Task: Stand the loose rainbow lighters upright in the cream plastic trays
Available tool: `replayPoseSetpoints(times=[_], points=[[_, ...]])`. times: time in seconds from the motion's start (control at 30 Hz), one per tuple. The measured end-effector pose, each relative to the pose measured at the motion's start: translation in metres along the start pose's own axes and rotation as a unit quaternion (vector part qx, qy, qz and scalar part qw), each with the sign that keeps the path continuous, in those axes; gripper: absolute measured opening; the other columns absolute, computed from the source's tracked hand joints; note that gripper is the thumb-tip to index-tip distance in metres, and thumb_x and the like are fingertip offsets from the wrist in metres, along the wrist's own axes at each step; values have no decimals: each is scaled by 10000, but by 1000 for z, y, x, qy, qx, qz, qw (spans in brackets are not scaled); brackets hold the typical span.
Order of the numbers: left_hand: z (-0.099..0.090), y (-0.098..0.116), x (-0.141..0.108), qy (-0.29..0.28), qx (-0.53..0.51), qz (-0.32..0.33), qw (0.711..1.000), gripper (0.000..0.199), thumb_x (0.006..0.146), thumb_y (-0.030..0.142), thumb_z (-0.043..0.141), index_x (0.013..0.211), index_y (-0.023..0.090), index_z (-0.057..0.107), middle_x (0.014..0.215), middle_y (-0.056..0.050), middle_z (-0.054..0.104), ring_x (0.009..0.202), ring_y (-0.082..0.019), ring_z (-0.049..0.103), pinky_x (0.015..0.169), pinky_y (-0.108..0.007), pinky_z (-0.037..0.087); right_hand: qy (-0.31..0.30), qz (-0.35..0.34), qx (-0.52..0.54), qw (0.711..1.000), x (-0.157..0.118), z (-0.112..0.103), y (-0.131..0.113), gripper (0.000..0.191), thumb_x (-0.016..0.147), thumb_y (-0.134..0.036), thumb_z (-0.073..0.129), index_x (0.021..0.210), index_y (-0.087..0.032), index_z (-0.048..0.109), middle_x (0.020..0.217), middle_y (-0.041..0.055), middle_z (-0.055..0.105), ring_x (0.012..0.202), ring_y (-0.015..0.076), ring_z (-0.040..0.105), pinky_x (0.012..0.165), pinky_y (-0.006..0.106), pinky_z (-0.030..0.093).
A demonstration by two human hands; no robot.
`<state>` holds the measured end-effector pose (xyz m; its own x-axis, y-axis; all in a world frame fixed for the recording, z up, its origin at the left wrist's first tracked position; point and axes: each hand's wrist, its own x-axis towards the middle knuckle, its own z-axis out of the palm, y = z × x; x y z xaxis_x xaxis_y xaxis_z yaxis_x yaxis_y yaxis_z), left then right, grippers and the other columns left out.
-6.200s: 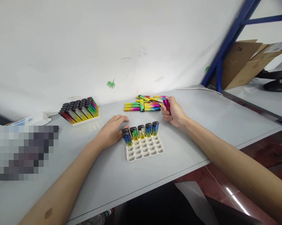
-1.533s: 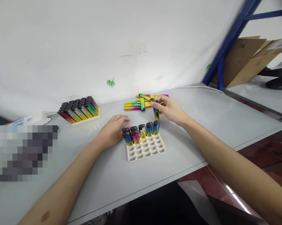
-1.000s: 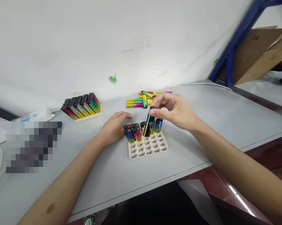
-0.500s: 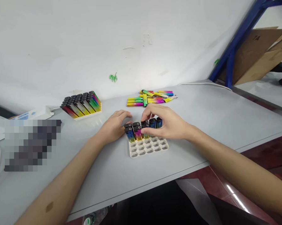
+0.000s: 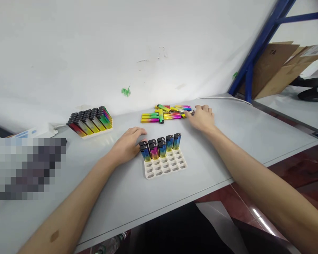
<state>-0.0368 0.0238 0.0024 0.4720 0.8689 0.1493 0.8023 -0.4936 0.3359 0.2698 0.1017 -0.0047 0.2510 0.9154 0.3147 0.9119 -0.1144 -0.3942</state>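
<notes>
A white tray (image 5: 165, 169) with rows of oval holes sits in front of me. Blue lighters (image 5: 176, 141) and a magenta one (image 5: 154, 151) stand upright with black tops in its back rows; the front holes hold nothing. My left hand (image 5: 127, 146) rests on the table at the tray's back left, fingers loosely curved and apart, thumb partly hidden behind the lighters. Beyond the tray, my right hand (image 5: 202, 119) reaches over the right end of a loose lighter pile (image 5: 172, 115). Its thumb and fingers are spread about a yellow and silver lighter (image 5: 185, 115), partly covered by the hand.
A full tray of lighters (image 5: 91, 121) stands at the back left near a white power strip (image 5: 32, 134). A pixelated dark object (image 5: 34, 169) lies on the left. Cardboard (image 5: 275, 67) and a blue metal frame (image 5: 250, 76) are at right, beyond a white cable (image 5: 222, 97).
My right hand has left the lighters in the tray and moved back and right to the loose pile. The left hand stays beside the tray. The view has shifted slightly right.
</notes>
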Motion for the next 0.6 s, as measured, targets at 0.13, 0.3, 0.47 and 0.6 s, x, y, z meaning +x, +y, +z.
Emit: replayPoseSetpoints(times=[0.13, 0.3, 0.47, 0.6], points=[[0, 1, 0, 0, -2, -2, 1000, 370, 905, 322, 457, 1221, 166, 570, 1367, -152, 577, 1303, -303, 498, 1119, -525, 412, -35, 36, -13, 999, 4, 3, 2, 635, 872, -592, 548, 1153, -27, 621, 1323, 314, 534, 1271, 453, 454, 1028, 559, 355], [0, 0, 0, 4, -4, 3, 1000, 371, 890, 299, 460, 1216, 162, 570, 1352, -155, 585, 1286, -304, 508, 1110, -531, 420, -23, 91, 149, 984, 12, 0, 5, 576, 731, -486, 753, 1123, -131, 525, 1199, 218, 626, 1180, 374, 542, 989, 500, 415], [0, 1, 0, 9, -5, 8, 1000, 354, 895, 313, 465, 1204, 184, 581, 1356, -148, 587, 1294, -310, 508, 1109, -540, 420, -4, 79, 392, 917, 18, 0, 2, 320, 784, -304, 671, 1020, -237, 465, 896, 2, 629, 867, 186, 638, 813, 359, 522], [1, 0, 0, 15, -6, 8, 1000, 348, 892, 316, 476, 1197, 194, 592, 1346, -144, 595, 1283, -310, 518, 1102, -540, 426, -30, 76, 534, 841, 10, -8, -8, 196, 780, -230, 585, 967, -248, 532, 845, -25, 518, 756, 148, 617, 631, 294, 548]])
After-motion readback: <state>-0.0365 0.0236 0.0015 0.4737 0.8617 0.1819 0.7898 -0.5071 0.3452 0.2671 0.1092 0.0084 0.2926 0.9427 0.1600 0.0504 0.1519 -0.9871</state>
